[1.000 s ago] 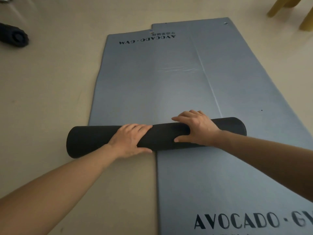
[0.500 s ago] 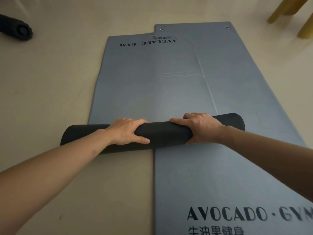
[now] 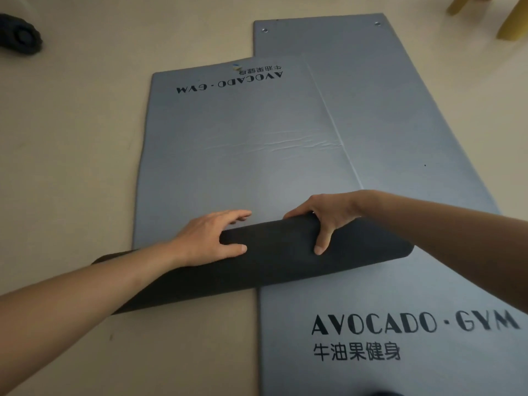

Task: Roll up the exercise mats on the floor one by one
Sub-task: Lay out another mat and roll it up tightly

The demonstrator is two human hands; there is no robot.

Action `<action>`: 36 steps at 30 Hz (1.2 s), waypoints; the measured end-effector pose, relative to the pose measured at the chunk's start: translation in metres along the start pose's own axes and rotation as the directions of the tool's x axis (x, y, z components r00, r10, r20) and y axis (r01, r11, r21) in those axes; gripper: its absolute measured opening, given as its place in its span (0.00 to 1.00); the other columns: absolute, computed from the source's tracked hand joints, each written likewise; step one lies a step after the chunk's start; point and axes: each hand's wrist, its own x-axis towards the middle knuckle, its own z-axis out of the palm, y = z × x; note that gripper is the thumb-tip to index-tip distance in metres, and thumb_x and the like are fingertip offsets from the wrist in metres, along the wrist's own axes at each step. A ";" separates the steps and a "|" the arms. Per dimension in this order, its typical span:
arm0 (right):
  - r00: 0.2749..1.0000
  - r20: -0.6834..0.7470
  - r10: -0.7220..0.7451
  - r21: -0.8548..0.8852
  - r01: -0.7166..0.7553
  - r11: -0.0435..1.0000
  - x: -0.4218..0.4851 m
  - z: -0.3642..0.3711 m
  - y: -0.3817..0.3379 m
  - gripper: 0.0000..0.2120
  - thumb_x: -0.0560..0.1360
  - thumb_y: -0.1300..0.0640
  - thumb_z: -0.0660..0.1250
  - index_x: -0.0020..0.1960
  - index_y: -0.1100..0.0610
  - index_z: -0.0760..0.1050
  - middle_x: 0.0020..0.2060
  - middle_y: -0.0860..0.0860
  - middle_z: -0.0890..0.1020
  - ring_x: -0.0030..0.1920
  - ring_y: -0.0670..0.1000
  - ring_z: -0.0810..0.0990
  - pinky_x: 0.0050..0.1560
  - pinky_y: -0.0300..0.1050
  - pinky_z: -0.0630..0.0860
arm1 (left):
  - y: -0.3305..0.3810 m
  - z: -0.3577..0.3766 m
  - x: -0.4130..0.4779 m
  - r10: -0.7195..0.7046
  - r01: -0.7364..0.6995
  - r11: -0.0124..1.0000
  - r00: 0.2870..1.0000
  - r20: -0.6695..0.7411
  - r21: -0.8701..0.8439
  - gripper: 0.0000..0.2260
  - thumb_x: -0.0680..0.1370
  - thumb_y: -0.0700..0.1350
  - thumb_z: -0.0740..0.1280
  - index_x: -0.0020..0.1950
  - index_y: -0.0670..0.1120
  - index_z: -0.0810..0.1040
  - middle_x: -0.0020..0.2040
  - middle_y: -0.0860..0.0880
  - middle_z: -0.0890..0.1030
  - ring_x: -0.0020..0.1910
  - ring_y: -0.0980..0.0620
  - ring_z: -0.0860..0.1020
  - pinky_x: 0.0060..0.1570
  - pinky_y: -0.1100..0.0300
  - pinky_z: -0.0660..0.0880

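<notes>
Roll [image 3: 274, 264] of dark-backed foam lies across the near end of the left mat [image 3: 243, 144], overlapping the right mat [image 3: 414, 132]. Left hand [image 3: 208, 238] and right hand [image 3: 325, 218] both clasp it mid-length, thumbs nearside. Likely light, soft, springy: hold wide, keep pressure. Flat grey remainder stretches beyond.

Setting: indoor exercise room, likely a gym. Evidence: bare beige floor [image 3: 71, 167]; grey mat [image 3: 243, 138] and second mat [image 3: 400, 124] laid out on it, both printed "AVOCADO · GYM"; dark roll [image 3: 20, 35] far left; yellow furniture legs [image 3: 511, 24] far right.
</notes>
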 end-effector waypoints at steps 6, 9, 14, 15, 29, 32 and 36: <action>0.997 -0.065 0.029 -0.003 -0.030 1.000 0.003 -0.002 0.006 0.40 0.62 0.47 0.85 0.70 0.36 0.73 0.55 0.38 0.84 0.57 0.42 0.82 0.66 0.48 0.77 | 0.017 0.049 -0.038 0.330 -0.214 0.846 0.930 -0.164 0.488 0.44 0.71 0.70 0.66 0.83 0.53 0.59 0.82 0.47 0.62 0.79 0.46 0.63 0.76 0.48 0.60; 0.990 -0.115 0.083 -0.022 -0.086 0.996 0.000 -0.004 0.004 0.41 0.63 0.45 0.84 0.72 0.38 0.72 0.57 0.40 0.83 0.57 0.44 0.81 0.67 0.48 0.75 | 0.011 0.056 -0.034 0.266 -0.151 0.783 0.958 -0.105 0.604 0.55 0.67 0.78 0.62 0.85 0.51 0.48 0.84 0.45 0.55 0.81 0.43 0.58 0.78 0.46 0.52; 0.874 -0.486 0.020 -0.202 -0.134 0.970 -0.013 0.004 0.012 0.42 0.67 0.32 0.75 0.77 0.41 0.66 0.63 0.47 0.76 0.61 0.52 0.76 0.64 0.53 0.74 | 0.002 0.021 -0.004 0.147 -0.123 0.894 0.989 -0.022 0.432 0.55 0.66 0.75 0.71 0.84 0.60 0.45 0.84 0.56 0.54 0.80 0.50 0.60 0.76 0.53 0.60; 0.828 -0.553 -0.087 -0.283 -0.089 0.955 -0.015 0.011 0.015 0.40 0.69 0.31 0.72 0.77 0.43 0.67 0.61 0.49 0.77 0.60 0.53 0.76 0.62 0.54 0.75 | 0.002 0.012 0.002 0.120 -0.116 0.926 0.993 0.009 0.358 0.55 0.66 0.74 0.73 0.83 0.62 0.46 0.83 0.59 0.54 0.79 0.53 0.60 0.74 0.54 0.62; 0.719 -0.565 -0.404 -0.696 -0.152 0.702 0.007 0.049 0.029 0.46 0.66 0.25 0.70 0.75 0.48 0.64 0.70 0.58 0.73 0.70 0.65 0.72 0.69 0.65 0.70 | -0.028 -0.035 0.040 0.103 -0.059 0.940 0.988 -0.115 0.335 0.40 0.70 0.76 0.64 0.80 0.66 0.60 0.78 0.59 0.67 0.73 0.53 0.68 0.68 0.50 0.66; 0.745 -0.574 -0.340 -0.626 -0.132 0.768 0.009 0.026 0.029 0.44 0.68 0.23 0.65 0.76 0.46 0.66 0.71 0.52 0.74 0.69 0.59 0.74 0.68 0.58 0.70 | -0.023 -0.025 0.023 0.308 -0.160 0.906 0.886 -0.348 0.392 0.28 0.76 0.66 0.66 0.74 0.56 0.75 0.68 0.54 0.79 0.64 0.51 0.77 0.60 0.52 0.72; 0.817 -0.544 -0.191 -0.547 -0.172 0.819 0.010 -0.012 0.024 0.44 0.68 0.18 0.54 0.79 0.38 0.60 0.74 0.45 0.71 0.69 0.54 0.71 0.66 0.53 0.66 | -0.014 -0.002 0.012 0.313 -0.092 0.842 0.886 -0.342 0.532 0.41 0.71 0.71 0.67 0.79 0.51 0.69 0.76 0.48 0.72 0.73 0.44 0.71 0.70 0.43 0.70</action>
